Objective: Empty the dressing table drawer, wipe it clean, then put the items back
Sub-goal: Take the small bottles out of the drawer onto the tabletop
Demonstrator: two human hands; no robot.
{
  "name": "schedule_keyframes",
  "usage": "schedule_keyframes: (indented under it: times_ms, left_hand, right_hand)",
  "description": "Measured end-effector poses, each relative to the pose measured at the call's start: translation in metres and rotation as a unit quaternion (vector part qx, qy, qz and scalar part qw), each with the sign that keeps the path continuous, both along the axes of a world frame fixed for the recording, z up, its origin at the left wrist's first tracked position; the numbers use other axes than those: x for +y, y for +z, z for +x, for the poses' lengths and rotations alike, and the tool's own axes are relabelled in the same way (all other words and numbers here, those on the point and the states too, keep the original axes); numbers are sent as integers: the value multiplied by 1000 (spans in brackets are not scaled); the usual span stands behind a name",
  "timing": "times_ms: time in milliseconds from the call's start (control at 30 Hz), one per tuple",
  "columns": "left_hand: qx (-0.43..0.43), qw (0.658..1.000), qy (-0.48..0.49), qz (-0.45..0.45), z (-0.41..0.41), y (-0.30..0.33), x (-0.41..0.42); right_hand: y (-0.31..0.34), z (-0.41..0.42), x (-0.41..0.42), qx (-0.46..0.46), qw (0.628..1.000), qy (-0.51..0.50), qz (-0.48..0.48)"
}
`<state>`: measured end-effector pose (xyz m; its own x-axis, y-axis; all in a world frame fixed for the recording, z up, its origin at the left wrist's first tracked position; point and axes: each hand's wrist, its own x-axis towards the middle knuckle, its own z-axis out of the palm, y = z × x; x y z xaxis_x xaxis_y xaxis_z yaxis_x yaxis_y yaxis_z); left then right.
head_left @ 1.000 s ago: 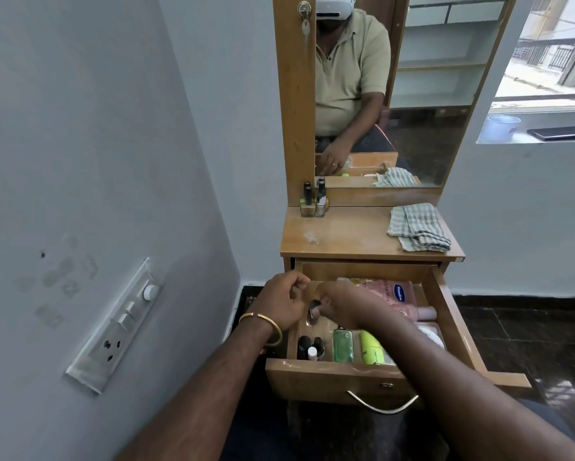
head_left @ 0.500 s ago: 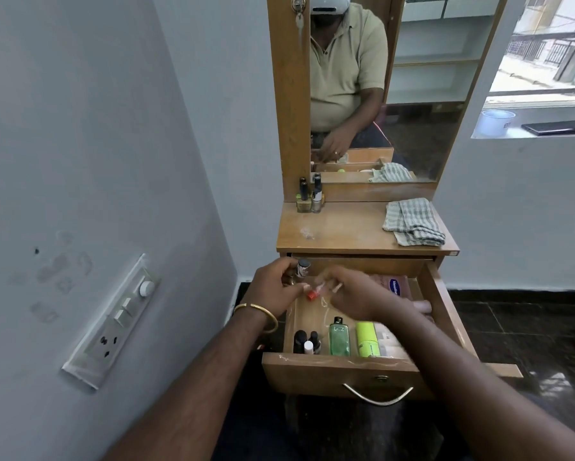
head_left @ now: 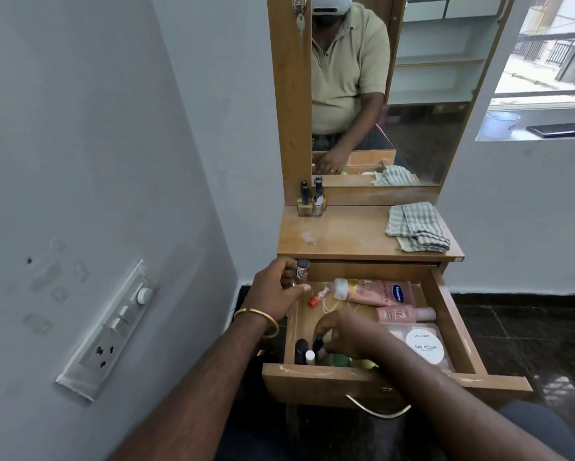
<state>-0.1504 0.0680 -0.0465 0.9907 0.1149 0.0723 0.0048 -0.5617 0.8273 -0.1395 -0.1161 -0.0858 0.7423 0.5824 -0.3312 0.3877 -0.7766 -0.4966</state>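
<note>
Drawer [head_left: 445,314] of dressing table [head_left: 352,234] pulled fully out, still loaded. Head view only.

Left hand [head_left: 278,291] above drawer's back-left corner, fingers curled round small dark-capped bottle [head_left: 302,268], gold bangle [head_left: 259,319] on wrist. Right hand [head_left: 349,334] reaching down into front-left part of drawer, fingertips pinching black cap of nail polish bottle [head_left: 318,344]; beside it another black-capped bottle [head_left: 301,351] and small white-capped one [head_left: 309,357], all upright against front wall.

Inside drawer: small red-capped tube [head_left: 317,297] lying loose near back; white-capped pink tube [head_left: 356,289] and Vaseline lotion [head_left: 396,292] lying along back; pink bottle [head_left: 402,314] just in front of them; round white nail polish remover tub [head_left: 425,346] at right; green bottle [head_left: 341,361] partly hidden under right hand.

On tabletop: two nail polish bottles [head_left: 311,204] standing at back-left against mirror [head_left: 412,94] frame; folded checked cloth [head_left: 417,227] at right. Switch panel [head_left: 113,331] on left wall.
</note>
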Motion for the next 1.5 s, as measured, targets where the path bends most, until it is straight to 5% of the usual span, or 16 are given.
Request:
schedule_keyframes:
  times_ms: [200, 400, 800, 1500]
  left_hand:
    - [-52, 998, 24, 12, 27, 7, 5]
    - [-61, 997, 36, 10, 69, 25, 4]
    - [-37, 997, 64, 28, 140, 13, -5]
    - [-26, 992, 122, 8, 176, 12, -6]
  right_hand:
    - [47, 20, -13, -14, 984, -92, 150]
    - [81, 69, -1, -71, 922, -220, 310]
    - [66, 145, 36, -150, 917, -262, 260]
    - [51, 177, 47, -169, 876, -316, 322]
